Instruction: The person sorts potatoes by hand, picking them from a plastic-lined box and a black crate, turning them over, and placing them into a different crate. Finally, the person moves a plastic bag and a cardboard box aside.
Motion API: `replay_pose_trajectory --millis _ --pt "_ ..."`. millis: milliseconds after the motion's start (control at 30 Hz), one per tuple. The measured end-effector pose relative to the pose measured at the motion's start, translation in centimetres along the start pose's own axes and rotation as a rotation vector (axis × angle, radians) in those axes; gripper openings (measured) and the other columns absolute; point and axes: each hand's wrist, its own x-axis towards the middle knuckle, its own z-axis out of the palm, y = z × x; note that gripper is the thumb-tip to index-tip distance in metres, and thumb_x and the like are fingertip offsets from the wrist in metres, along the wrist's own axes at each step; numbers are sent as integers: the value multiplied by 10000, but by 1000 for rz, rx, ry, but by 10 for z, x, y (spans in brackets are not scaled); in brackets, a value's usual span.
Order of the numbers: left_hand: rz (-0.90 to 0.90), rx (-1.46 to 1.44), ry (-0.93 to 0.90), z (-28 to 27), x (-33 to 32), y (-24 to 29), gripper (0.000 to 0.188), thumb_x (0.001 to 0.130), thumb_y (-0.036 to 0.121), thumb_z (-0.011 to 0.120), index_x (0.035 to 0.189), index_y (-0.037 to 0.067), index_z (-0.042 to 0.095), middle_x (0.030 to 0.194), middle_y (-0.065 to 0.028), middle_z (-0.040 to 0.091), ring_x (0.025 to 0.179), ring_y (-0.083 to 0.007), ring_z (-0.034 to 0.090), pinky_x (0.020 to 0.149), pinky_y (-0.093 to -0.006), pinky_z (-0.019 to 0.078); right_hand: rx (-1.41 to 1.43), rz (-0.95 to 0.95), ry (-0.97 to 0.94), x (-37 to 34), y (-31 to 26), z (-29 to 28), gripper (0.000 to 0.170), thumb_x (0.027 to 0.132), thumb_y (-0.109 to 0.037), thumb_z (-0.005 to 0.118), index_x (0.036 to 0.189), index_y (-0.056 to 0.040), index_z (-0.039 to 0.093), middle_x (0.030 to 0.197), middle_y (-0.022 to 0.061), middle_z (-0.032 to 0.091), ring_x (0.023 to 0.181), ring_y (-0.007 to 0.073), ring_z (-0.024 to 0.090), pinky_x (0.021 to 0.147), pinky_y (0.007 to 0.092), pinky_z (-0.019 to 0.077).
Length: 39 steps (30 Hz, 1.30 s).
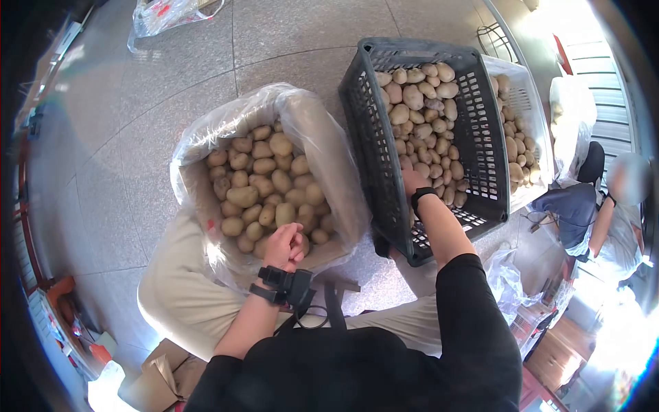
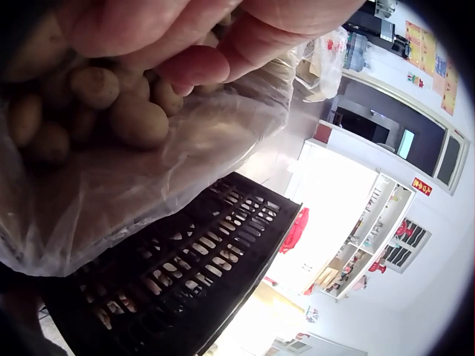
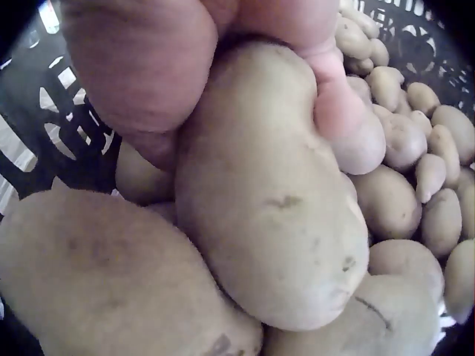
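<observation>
My right hand [image 1: 414, 182] reaches down inside the black crate [image 1: 358, 123], near its left wall. The right wrist view has the thumb and fingers of this hand [image 3: 245, 52] around the upper end of a large oblong potato [image 3: 271, 193], with other potatoes [image 3: 96, 267] beside and below it. Over the near edge of the plastic-lined box [image 1: 329, 147] hovers my left hand [image 1: 285, 246], its fingers loosely curled above a heap of potatoes [image 1: 242, 197]. In the left wrist view, nothing shows in that hand [image 2: 200, 37]; part of it is out of frame.
A white crate [image 1: 539, 117] with potatoes stands right of the black one. Further right are a plastic bag [image 1: 573, 117] and a seated person [image 1: 611, 220]. Another bag [image 1: 171, 17] lies at the top left, and cardboard [image 1: 161, 378] lies at the lower left.
</observation>
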Motion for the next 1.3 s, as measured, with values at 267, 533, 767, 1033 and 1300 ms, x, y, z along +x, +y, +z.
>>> replay_pose_trajectory --millis 267,533,767,1033,1300 --pt "37 44 -122 4 -6 -3 176 876 205 500 955 48 520 682 -7 506 437 -71 362 388 -219 305 711 172 611 -27 89 -26 363 685 -57 598 1036 -34 508 911 92 572 803 197 572 704 305 476" --pt "-19 2 -309 30 -40 -3 277 884 322 479 1042 98 519 902 -33 588 784 -153 572 558 -267 455 1475 -374 -84 -155 -92 -138 297 759 -43 527 1055 -26 508 988 71 552 852 144 569 689 258 495" --pt "-3 201 -191 -13 -23 -17 256 865 380 487 942 148 564 823 -27 582 732 -146 577 468 -301 463 1877 -27 -352 -153 -179 -7 202 838 -146 556 1021 -62 550 943 52 581 816 130 559 644 247 466" --pt "-55 233 -368 -39 -32 -24 277 836 408 528 949 155 517 663 -30 558 473 -133 535 342 -240 385 1846 -3 97 -161 -219 25 252 852 -185 551 1068 -62 514 998 52 559 885 110 535 662 236 453" --pt "78 201 -460 -51 -38 -13 376 799 387 568 1031 101 494 838 -39 573 570 -119 555 411 -257 430 1562 -314 65 -186 -229 40 334 813 -31 511 1145 -30 476 1090 41 535 987 121 505 837 252 408"
